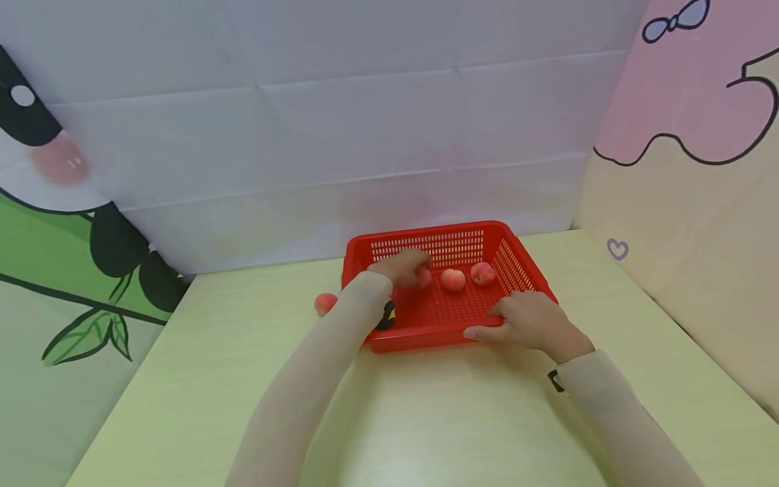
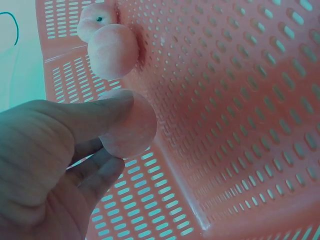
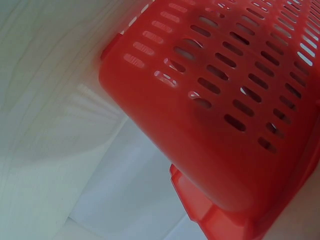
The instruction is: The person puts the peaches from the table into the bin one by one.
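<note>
A red plastic basket with slotted walls stands on the table. Inside it, my left hand pinches a peach between thumb and fingers, low over the perforated floor. Two more peaches lie just beyond the held one, one peach in the middle and another peach toward the far right wall. My right hand grips the basket's near rim at the right corner, thumb outside and fingers over the edge. The right wrist view shows the basket's slotted outside close up, with most of that hand out of frame.
One peach rests on the pale wooden table, outside the basket to the left and partly behind my left sleeve. A white cloth backdrop rises right behind the basket. Printed panels stand at both sides.
</note>
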`<control>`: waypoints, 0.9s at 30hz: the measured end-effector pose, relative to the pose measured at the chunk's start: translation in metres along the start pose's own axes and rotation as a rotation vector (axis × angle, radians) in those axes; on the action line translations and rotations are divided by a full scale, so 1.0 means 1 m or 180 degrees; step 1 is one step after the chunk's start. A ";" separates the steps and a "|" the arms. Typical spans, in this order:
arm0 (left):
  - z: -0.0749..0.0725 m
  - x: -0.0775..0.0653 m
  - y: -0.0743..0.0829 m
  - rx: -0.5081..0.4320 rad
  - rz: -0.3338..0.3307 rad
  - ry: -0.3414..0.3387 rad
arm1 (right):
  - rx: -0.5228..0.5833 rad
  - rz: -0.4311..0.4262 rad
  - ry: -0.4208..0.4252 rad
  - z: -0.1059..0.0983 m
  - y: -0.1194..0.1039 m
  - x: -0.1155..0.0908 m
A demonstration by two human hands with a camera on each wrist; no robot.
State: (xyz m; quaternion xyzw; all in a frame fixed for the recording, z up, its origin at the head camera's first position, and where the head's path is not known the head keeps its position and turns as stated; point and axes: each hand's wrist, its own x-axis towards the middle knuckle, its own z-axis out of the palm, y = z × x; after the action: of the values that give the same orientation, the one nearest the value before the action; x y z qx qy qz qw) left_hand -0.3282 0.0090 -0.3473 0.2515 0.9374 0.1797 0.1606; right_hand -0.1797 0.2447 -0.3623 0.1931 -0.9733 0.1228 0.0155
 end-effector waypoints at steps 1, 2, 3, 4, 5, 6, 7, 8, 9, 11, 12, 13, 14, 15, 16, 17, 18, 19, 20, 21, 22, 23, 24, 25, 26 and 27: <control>0.001 0.001 0.000 -0.0003 0.0009 -0.0022 | -0.0001 -0.0002 0.0002 0.000 0.000 0.000; 0.002 0.001 0.000 0.0007 0.0024 -0.0038 | -0.0004 -0.0001 0.0003 0.000 0.000 0.000; 0.002 0.002 0.000 0.0019 0.0039 -0.0051 | -0.0003 0.0004 0.0004 0.000 0.000 0.000; 0.003 0.002 0.000 0.0016 0.0051 -0.0059 | -0.0001 0.0006 0.0002 0.000 0.000 0.000; 0.003 0.003 -0.001 0.0024 0.0061 -0.0062 | 0.0004 0.0007 0.0002 0.000 -0.001 0.000; 0.003 0.003 -0.001 0.0034 0.0073 -0.0062 | 0.0006 0.0009 0.0002 0.000 -0.001 0.000; 0.004 0.003 -0.001 0.0042 0.0083 -0.0062 | 0.0006 0.0009 0.0006 0.000 -0.001 0.000; 0.004 0.003 -0.001 0.0062 0.0089 -0.0058 | 0.0007 0.0009 0.0012 0.000 -0.001 0.000; 0.004 0.003 -0.001 0.0068 0.0087 -0.0055 | 0.0005 0.0009 0.0018 0.000 -0.001 0.000; 0.005 0.003 -0.001 0.0111 0.0106 -0.0058 | -0.0002 -0.0002 0.0018 0.000 -0.001 0.000; 0.005 0.003 -0.001 0.0123 0.0108 -0.0066 | -0.0005 -0.0006 0.0015 0.000 -0.001 0.000; 0.005 0.003 0.000 0.0141 0.0115 -0.0077 | -0.0002 -0.0008 0.0013 -0.001 -0.001 0.000; 0.005 0.002 0.000 0.0136 0.0102 -0.0086 | 0.0002 -0.0008 0.0007 -0.001 -0.002 0.000; 0.005 0.002 0.000 0.0152 0.0108 -0.0096 | 0.0007 -0.0008 0.0000 -0.001 -0.002 0.000; 0.005 0.002 0.000 0.0155 0.0111 -0.0104 | 0.0016 -0.0008 -0.0008 -0.001 -0.002 0.000; 0.005 0.002 0.001 0.0152 0.0102 -0.0111 | 0.0024 -0.0004 -0.0008 -0.001 -0.002 0.000; 0.006 0.002 0.001 0.0137 0.0084 -0.0118 | 0.0026 0.0000 -0.0012 -0.001 -0.002 0.000; 0.006 0.002 0.001 0.0136 0.0077 -0.0123 | 0.0028 0.0005 -0.0013 -0.002 -0.002 -0.001; 0.006 0.002 0.002 0.0124 0.0059 -0.0125 | 0.0026 0.0004 -0.0012 -0.002 -0.002 -0.001; 0.006 0.002 0.002 0.0125 0.0058 -0.0124 | 0.0023 0.0002 -0.0008 -0.002 -0.002 -0.001; 0.006 0.002 0.002 0.0098 0.0033 -0.0117 | 0.0022 0.0001 -0.0004 -0.002 -0.002 -0.001; 0.007 0.002 0.002 0.0082 0.0010 -0.0111 | 0.0019 0.0000 0.0003 -0.002 -0.002 -0.001; 0.007 0.002 0.002 0.0053 -0.0014 -0.0101 | 0.0017 -0.0002 0.0008 -0.003 -0.002 -0.001; 0.007 0.002 0.002 0.0038 -0.0036 -0.0090 | 0.0016 -0.0006 0.0014 -0.003 -0.002 -0.001; 0.008 0.002 0.002 0.0025 -0.0063 -0.0076 | 0.0016 -0.0011 0.0021 -0.003 -0.002 -0.001; 0.008 0.002 0.002 0.0001 -0.0097 -0.0065 | 0.0014 -0.0012 0.0024 -0.003 -0.002 -0.001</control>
State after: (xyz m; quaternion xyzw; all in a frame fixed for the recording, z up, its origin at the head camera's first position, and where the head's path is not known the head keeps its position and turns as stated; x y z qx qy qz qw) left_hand -0.3262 0.0141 -0.3537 0.2390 0.9394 0.1744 0.1729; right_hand -0.1777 0.2441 -0.3594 0.1945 -0.9726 0.1256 0.0190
